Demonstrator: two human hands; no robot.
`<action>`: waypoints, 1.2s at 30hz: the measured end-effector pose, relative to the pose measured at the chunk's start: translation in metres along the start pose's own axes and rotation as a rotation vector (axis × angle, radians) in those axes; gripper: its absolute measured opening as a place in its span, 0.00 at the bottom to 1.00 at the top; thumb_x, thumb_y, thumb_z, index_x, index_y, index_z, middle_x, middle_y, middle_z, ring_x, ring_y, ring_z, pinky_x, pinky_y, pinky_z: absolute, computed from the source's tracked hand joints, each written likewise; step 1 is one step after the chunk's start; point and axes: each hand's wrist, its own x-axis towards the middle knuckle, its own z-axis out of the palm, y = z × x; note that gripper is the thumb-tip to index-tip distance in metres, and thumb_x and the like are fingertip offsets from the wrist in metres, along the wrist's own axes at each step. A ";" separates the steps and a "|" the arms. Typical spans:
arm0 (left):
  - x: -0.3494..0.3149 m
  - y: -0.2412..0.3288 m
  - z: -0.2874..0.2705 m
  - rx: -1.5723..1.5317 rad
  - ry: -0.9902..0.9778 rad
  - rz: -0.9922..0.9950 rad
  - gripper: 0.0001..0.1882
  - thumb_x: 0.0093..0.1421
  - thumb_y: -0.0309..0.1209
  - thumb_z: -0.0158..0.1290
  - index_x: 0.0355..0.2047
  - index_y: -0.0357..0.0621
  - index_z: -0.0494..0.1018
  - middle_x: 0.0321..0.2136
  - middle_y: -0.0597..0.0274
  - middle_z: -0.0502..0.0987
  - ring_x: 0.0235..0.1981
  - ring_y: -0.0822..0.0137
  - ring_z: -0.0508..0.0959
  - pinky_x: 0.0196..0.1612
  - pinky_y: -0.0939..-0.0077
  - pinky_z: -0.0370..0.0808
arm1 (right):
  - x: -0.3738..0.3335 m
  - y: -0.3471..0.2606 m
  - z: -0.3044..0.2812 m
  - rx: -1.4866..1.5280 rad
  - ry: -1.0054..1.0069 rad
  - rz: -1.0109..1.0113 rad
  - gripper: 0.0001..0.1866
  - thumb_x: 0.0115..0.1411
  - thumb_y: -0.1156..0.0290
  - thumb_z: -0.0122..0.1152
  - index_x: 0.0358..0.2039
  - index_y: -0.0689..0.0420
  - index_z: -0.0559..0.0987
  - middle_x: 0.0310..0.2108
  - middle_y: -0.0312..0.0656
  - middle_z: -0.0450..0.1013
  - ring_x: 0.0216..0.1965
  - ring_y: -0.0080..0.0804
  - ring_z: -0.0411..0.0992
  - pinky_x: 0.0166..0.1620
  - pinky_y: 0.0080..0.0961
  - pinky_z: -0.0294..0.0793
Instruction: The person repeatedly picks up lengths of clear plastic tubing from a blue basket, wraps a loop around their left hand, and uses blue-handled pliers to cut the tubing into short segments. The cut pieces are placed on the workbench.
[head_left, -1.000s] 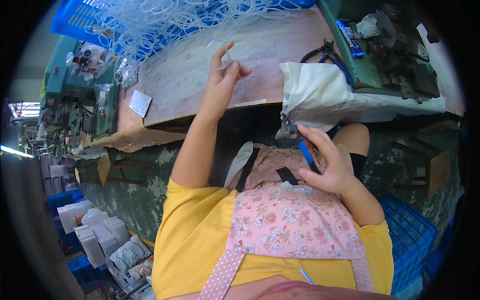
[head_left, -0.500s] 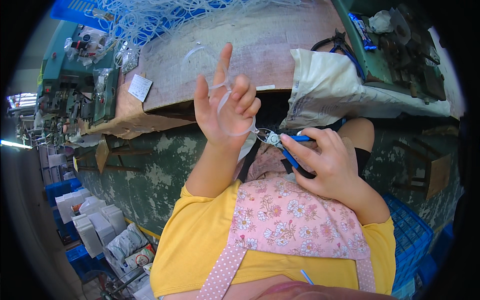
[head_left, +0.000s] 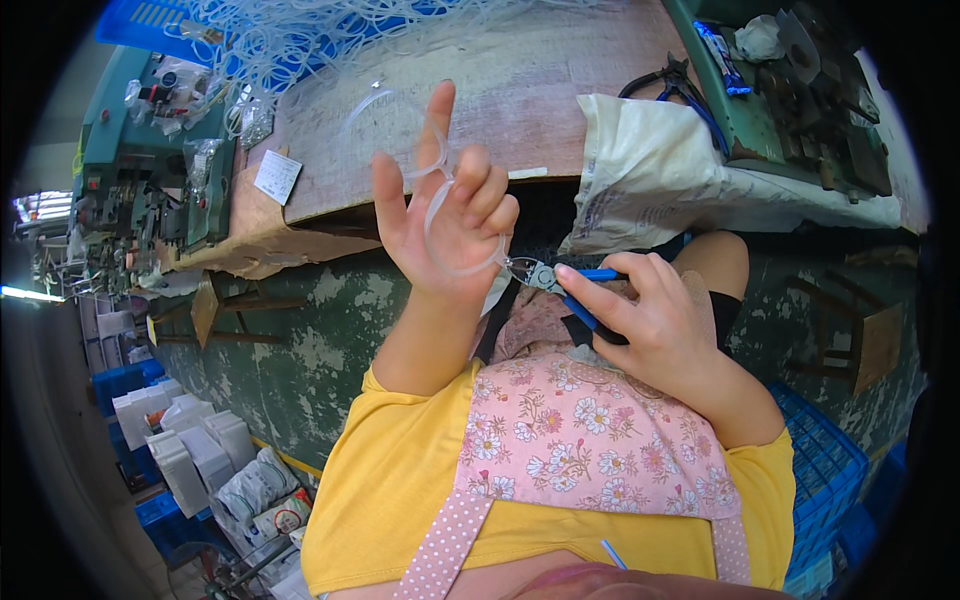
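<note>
Left grip [head_left: 445, 225] holds looped clear tubing [head_left: 429, 235] – right grip [head_left: 660, 310] wrapped around blue-handled pliers [head_left: 543, 277], tips at tubing's end.

A scuffed wooden desk [head_left: 520, 110] carries a blue crate [head_left: 135, 32], clear tubing [head_left: 275, 62], a paper slip [head_left: 277, 178], pliers [head_left: 677, 75] and a white sack [head_left: 635, 165].

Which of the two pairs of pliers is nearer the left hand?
The pliers in the right hand, their tip at the clear tubing loop; the other pair lies beside the white sack, in neither hand.
</note>
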 end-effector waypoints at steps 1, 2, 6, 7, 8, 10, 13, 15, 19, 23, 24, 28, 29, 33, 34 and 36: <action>0.001 0.000 0.000 -0.017 0.000 -0.030 0.40 0.65 0.58 0.41 0.70 0.54 0.46 0.24 0.67 0.56 0.22 0.72 0.53 0.25 0.79 0.54 | 0.001 0.003 0.000 -0.033 0.009 -0.034 0.37 0.40 0.73 0.68 0.56 0.40 0.75 0.39 0.42 0.67 0.36 0.40 0.68 0.38 0.32 0.70; 0.003 0.000 0.000 -0.055 0.013 -0.103 0.39 0.66 0.57 0.40 0.70 0.54 0.46 0.24 0.67 0.57 0.22 0.72 0.54 0.25 0.79 0.55 | 0.002 0.007 -0.001 -0.065 0.017 -0.068 0.37 0.40 0.73 0.68 0.56 0.40 0.76 0.38 0.42 0.67 0.35 0.39 0.68 0.38 0.32 0.71; 0.013 0.001 -0.001 -0.148 0.020 -0.370 0.37 0.66 0.57 0.39 0.69 0.53 0.47 0.24 0.66 0.59 0.22 0.72 0.55 0.25 0.79 0.56 | 0.006 0.028 -0.012 -0.201 0.032 -0.249 0.35 0.41 0.71 0.69 0.55 0.39 0.77 0.37 0.40 0.68 0.35 0.36 0.69 0.37 0.29 0.72; 0.015 0.000 -0.001 -0.159 0.021 -0.434 0.37 0.66 0.57 0.38 0.69 0.53 0.48 0.24 0.66 0.59 0.22 0.72 0.55 0.25 0.79 0.55 | 0.006 0.030 -0.014 -0.127 -0.013 -0.218 0.35 0.42 0.72 0.69 0.55 0.40 0.76 0.38 0.41 0.68 0.35 0.37 0.70 0.37 0.29 0.72; 0.017 0.000 -0.001 -0.149 0.038 -0.450 0.37 0.66 0.57 0.38 0.69 0.52 0.49 0.24 0.66 0.58 0.22 0.72 0.55 0.25 0.79 0.55 | 0.006 0.032 -0.016 -0.047 -0.041 -0.180 0.35 0.43 0.72 0.69 0.55 0.40 0.76 0.38 0.41 0.69 0.36 0.37 0.70 0.37 0.29 0.73; 0.018 0.000 -0.002 -0.181 0.012 -0.466 0.37 0.67 0.57 0.38 0.69 0.52 0.49 0.24 0.66 0.58 0.22 0.72 0.55 0.25 0.79 0.56 | 0.007 0.031 -0.018 0.333 -0.051 0.042 0.35 0.45 0.74 0.69 0.56 0.43 0.75 0.40 0.42 0.69 0.37 0.41 0.71 0.39 0.31 0.74; 0.019 0.000 -0.003 -0.170 0.011 -0.453 0.36 0.67 0.57 0.38 0.69 0.53 0.49 0.24 0.66 0.58 0.22 0.72 0.55 0.25 0.80 0.56 | 0.005 0.026 -0.022 0.349 0.109 0.090 0.37 0.42 0.76 0.70 0.57 0.44 0.75 0.40 0.43 0.69 0.38 0.43 0.71 0.38 0.33 0.74; 0.020 -0.001 -0.003 -0.154 0.016 -0.445 0.36 0.67 0.56 0.38 0.69 0.53 0.49 0.24 0.66 0.58 0.22 0.72 0.55 0.24 0.80 0.56 | 0.003 0.022 -0.022 0.127 0.012 -0.027 0.36 0.40 0.73 0.70 0.55 0.46 0.76 0.41 0.44 0.69 0.37 0.40 0.71 0.37 0.30 0.73; 0.025 -0.003 -0.004 -0.191 -0.094 -0.472 0.38 0.67 0.57 0.37 0.69 0.49 0.49 0.30 0.62 0.65 0.27 0.68 0.64 0.30 0.76 0.65 | 0.006 0.019 -0.021 0.100 -0.056 -0.099 0.35 0.40 0.72 0.69 0.54 0.46 0.77 0.40 0.44 0.69 0.38 0.40 0.70 0.37 0.31 0.72; 0.016 -0.010 -0.009 0.165 0.131 -0.191 0.45 0.64 0.61 0.39 0.70 0.45 0.42 0.54 0.45 0.66 0.55 0.51 0.68 0.57 0.57 0.67 | 0.008 0.019 -0.030 0.389 -0.235 0.067 0.34 0.43 0.73 0.67 0.56 0.47 0.76 0.39 0.44 0.70 0.41 0.40 0.71 0.43 0.34 0.71; 0.014 -0.013 -0.014 0.400 0.145 0.033 0.46 0.63 0.60 0.41 0.70 0.45 0.40 0.58 0.44 0.62 0.60 0.50 0.62 0.61 0.55 0.60 | 0.007 0.020 -0.034 0.532 -0.303 0.111 0.35 0.44 0.73 0.67 0.57 0.49 0.74 0.40 0.44 0.70 0.41 0.39 0.71 0.44 0.33 0.71; 0.004 -0.023 -0.035 1.431 -0.226 0.874 0.51 0.62 0.55 0.49 0.70 0.45 0.31 0.64 0.40 0.55 0.69 0.48 0.50 0.68 0.51 0.45 | 0.002 0.021 -0.031 1.299 -0.364 0.237 0.37 0.50 0.72 0.66 0.63 0.56 0.67 0.47 0.45 0.70 0.40 0.34 0.72 0.45 0.29 0.72; 0.004 -0.026 -0.040 1.641 -0.307 1.056 0.50 0.62 0.51 0.51 0.70 0.41 0.34 0.58 0.43 0.62 0.66 0.48 0.55 0.68 0.50 0.44 | 0.001 0.022 -0.027 1.506 -0.373 0.268 0.40 0.50 0.71 0.66 0.64 0.57 0.63 0.49 0.46 0.69 0.40 0.34 0.72 0.44 0.29 0.72; -0.003 -0.033 -0.039 1.386 -0.280 0.802 0.33 0.67 0.40 0.44 0.65 0.32 0.52 0.25 0.62 0.69 0.33 0.64 0.72 0.53 0.58 0.68 | -0.005 0.020 -0.012 2.216 -0.398 0.276 0.48 0.49 0.69 0.67 0.68 0.58 0.52 0.53 0.50 0.67 0.39 0.33 0.71 0.41 0.28 0.71; -0.004 -0.031 -0.035 1.176 -0.118 0.697 0.31 0.68 0.41 0.41 0.65 0.33 0.53 0.23 0.64 0.66 0.30 0.66 0.69 0.48 0.63 0.68 | -0.006 0.020 -0.011 2.151 -0.288 0.290 0.51 0.49 0.68 0.67 0.69 0.58 0.50 0.53 0.50 0.67 0.39 0.33 0.70 0.39 0.26 0.70; -0.004 -0.031 -0.024 0.767 0.134 0.511 0.30 0.70 0.42 0.36 0.65 0.36 0.55 0.19 0.68 0.60 0.25 0.71 0.64 0.36 0.72 0.68 | -0.005 0.017 -0.012 1.452 -0.033 0.290 0.46 0.47 0.69 0.69 0.66 0.56 0.58 0.48 0.45 0.68 0.38 0.32 0.70 0.38 0.27 0.69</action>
